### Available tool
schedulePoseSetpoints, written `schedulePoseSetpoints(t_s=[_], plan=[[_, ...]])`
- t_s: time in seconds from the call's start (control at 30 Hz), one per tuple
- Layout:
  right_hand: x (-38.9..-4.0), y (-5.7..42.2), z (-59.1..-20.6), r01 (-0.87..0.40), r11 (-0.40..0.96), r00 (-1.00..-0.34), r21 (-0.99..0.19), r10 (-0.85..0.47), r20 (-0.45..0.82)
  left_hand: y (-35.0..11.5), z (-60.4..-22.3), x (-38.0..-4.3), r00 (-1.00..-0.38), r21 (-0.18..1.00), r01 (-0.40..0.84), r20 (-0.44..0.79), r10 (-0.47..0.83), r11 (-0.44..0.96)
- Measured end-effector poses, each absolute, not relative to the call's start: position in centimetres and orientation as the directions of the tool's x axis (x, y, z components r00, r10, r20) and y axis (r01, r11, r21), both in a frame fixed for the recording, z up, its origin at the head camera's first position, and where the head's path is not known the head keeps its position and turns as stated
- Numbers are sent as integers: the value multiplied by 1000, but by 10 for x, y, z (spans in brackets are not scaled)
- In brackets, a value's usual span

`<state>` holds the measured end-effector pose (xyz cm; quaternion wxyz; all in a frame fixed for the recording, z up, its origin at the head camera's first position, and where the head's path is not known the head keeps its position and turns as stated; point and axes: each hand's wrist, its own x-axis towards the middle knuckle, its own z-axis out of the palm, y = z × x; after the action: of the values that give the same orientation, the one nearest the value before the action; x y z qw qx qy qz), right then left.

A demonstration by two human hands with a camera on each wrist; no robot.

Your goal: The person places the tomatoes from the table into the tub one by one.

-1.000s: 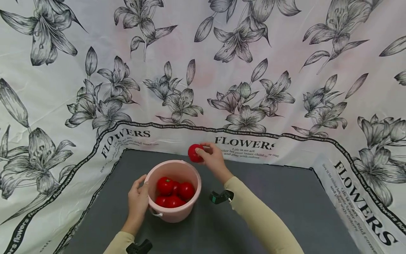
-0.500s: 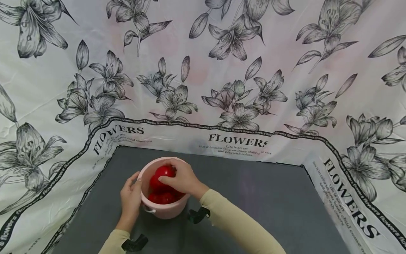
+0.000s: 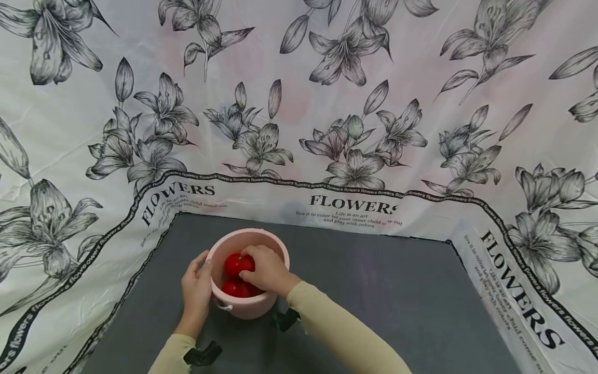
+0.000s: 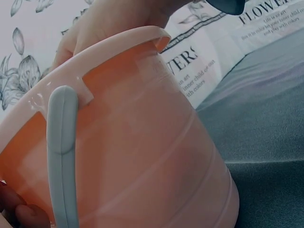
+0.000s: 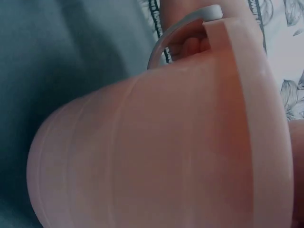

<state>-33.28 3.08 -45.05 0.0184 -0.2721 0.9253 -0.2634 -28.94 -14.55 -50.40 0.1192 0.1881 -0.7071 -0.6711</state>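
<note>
A pink bucket (image 3: 249, 311) stands on the dark grey surface, with several red tomatoes (image 3: 236, 289) in it. My left hand (image 3: 196, 291) holds the bucket at its left side near the rim; its fingertips show at the lower left of the left wrist view. My right hand (image 3: 268, 269) reaches down inside the bucket, its thumb and fingers round a red tomato (image 3: 235, 265) on top of the others. The bucket's wall hides the tomatoes in both wrist views. A pale grey handle (image 4: 61, 152) hangs down the bucket's outside in the left wrist view.
The dark grey tabletop (image 3: 364, 296) spreads to the right of the bucket. A white cloth (image 3: 261, 200) with printed lilies and lettering rises behind it and along both sides. Black wrist mounts (image 3: 203, 354) sit on the forearms.
My right hand has brought the tomato from beyond the bucket's far right rim, over the rim, and lowered it inside. My left hand has stayed at the bucket's side. The head view has shifted slightly.
</note>
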Motion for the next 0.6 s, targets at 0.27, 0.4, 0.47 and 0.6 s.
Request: schedulePoseSetpoints(t_s=[0.27, 0.4, 0.47, 0.6], plan=[[-331, 31, -452, -467, 729, -863, -500, -499, 77, -146, -504, -287, -901, 994, -99, -76, -427, 33], [-329, 33, -452, -470, 740, -861, -482, -503, 68, -145, -503, -287, -902, 995, -96, -69, -426, 41], [-328, 35, -451, -481, 730, -857, -485, -508, 84, -145, -503, -287, -905, 994, -98, -70, -419, 45], [-323, 46, -449, -511, 675, -845, -532, -508, 166, -147, -502, -289, -910, 993, -113, -95, -404, 19]])
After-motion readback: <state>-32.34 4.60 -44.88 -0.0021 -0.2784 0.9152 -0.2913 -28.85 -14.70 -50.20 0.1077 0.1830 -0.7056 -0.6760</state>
